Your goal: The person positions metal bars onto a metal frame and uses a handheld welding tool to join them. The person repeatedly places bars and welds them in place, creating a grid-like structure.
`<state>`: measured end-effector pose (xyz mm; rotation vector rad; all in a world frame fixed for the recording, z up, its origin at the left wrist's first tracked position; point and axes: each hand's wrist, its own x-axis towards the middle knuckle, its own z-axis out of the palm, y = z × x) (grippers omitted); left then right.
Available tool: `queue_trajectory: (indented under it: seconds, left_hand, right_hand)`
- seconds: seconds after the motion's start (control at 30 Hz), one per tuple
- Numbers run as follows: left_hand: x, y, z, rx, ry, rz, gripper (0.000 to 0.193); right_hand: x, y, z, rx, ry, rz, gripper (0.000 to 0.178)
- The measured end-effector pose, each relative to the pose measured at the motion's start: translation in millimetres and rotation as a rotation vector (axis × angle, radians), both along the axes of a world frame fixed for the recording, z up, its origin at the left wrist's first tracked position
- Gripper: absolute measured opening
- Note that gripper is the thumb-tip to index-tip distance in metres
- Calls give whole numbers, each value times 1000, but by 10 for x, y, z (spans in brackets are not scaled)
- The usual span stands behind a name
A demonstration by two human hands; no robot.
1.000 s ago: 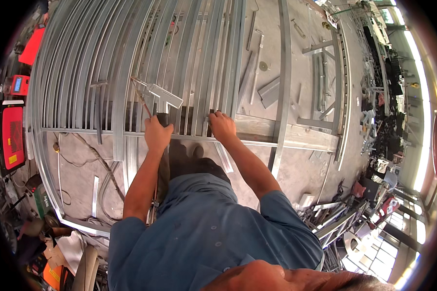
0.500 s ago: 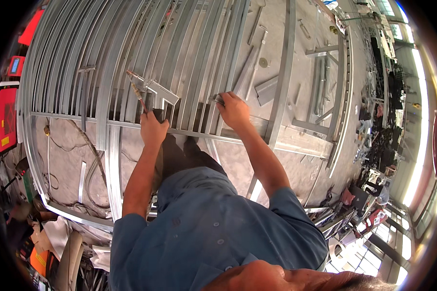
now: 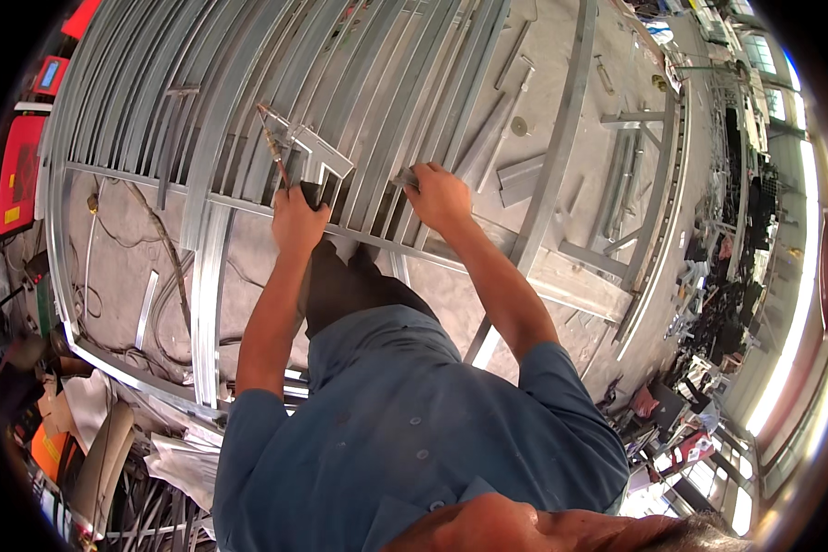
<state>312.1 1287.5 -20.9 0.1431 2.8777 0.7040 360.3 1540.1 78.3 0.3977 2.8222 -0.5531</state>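
Note:
My left hand (image 3: 299, 219) is closed at the near rail of a metal frame (image 3: 248, 206). It grips a slim torch-like tool (image 3: 272, 147) with a brass-coloured neck and coppery tip, pointing away from me. A dark piece (image 3: 311, 194) also shows by its thumb; whether it belongs to the tool I cannot tell. Just beyond lies an angled, silvery metal piece (image 3: 324, 152) across the bars. Farther right, my right hand (image 3: 442, 198) pinches a small greyish metal piece (image 3: 405, 178) over the parallel bars (image 3: 370, 147). Its fingertips are partly hidden.
A T-shaped metal tool (image 3: 182, 91) rests on the bars at left. Red machines (image 3: 18, 175) stand at the far left. Cables (image 3: 161, 317) and loose metal strips lie on the floor below the frame. Flat metal offcuts (image 3: 522, 179) lie beyond the right hand.
The view has shifted, so the frame sits higher and further right in the picture. My right hand and its small piece have moved slightly left across the bars. My left hand keeps its grip.

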Motion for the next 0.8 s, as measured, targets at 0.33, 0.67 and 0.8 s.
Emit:
queue_trajectory:
  seconds: [0.33,0.67,0.8]
  left_hand:
    - [-13,-12,-61,-3,23,-5,52]
    - [-13,-11,-38,21,20,-1,53]
    - [-23,5,-10,16,-17,12,54]
  right_hand:
    - [-88,-43,-264,-16,4,39,26]
    - [-332,14,-791,140,1,215,31]
    - [-310,33,-846,108,42,227,37]
